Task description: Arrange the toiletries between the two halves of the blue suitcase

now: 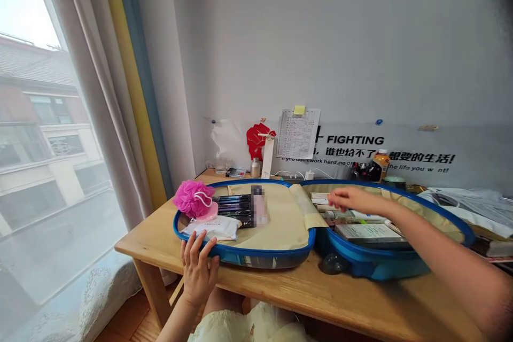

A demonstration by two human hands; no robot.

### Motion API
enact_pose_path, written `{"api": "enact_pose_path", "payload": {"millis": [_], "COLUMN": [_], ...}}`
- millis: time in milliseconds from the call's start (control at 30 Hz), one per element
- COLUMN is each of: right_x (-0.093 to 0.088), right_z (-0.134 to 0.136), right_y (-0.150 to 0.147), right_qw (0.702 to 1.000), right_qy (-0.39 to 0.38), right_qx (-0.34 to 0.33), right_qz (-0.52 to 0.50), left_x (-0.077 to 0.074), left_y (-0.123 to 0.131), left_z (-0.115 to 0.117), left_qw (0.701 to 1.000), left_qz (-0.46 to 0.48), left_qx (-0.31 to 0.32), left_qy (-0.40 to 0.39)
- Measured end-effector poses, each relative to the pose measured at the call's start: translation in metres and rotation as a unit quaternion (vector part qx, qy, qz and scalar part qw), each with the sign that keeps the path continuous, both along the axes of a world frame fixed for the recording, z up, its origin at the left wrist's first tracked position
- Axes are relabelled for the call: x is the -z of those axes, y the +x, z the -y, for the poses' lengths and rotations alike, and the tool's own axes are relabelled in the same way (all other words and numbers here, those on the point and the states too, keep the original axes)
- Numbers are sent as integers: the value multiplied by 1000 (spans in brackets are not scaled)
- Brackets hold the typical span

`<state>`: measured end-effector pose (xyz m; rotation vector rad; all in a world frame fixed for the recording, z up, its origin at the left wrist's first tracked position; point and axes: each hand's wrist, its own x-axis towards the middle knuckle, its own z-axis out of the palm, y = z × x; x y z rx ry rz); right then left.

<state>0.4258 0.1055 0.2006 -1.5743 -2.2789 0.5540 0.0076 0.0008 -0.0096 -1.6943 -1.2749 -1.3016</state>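
Observation:
A blue suitcase [272,250] lies open on the desk, its two halves side by side. My left hand [199,270] rests with fingers spread on the front rim of the left half, by a white soft packet [214,227]. That half also holds a pink bath puff [192,199], dark slim packs [233,208] and a blurred-out package [259,207]. Over the right half, my right hand [356,201] has its fingers curled together beside a small white box [319,199]. What they grip, if anything, is hidden. A flat grey-white box [371,232] lies below that hand.
The wooden desk [148,235] meets the wall at the back. An orange bottle [380,163], a white lamp [267,156] and a small silver bottle [255,167] stand behind the suitcase. Clear plastic bags [468,203] lie at the right. Curtains and a window are left.

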Motion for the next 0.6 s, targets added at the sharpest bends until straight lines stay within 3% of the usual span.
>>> {"api": "enact_pose_path", "payload": {"millis": [100,200,367,600], "right_x": [16,32,50,56], "right_z": [51,82,91,97], "right_y": [8,1,-10,-39], "right_qw": [996,989,988,986], "right_qy": [-43,-39,65,95], "right_qx": [-13,-13,-26,-42], "right_qz": [82,145,135,129], "left_x": [-2,-3,-6,-12], "left_y": [0,0,3,-4], "left_z": [1,2,4,1], "left_qw": [1000,1000,1000,999], "left_qz": [-4,-4,-1,19], "left_qx": [8,4,-1,0], "left_qy": [8,3,11,27]}}
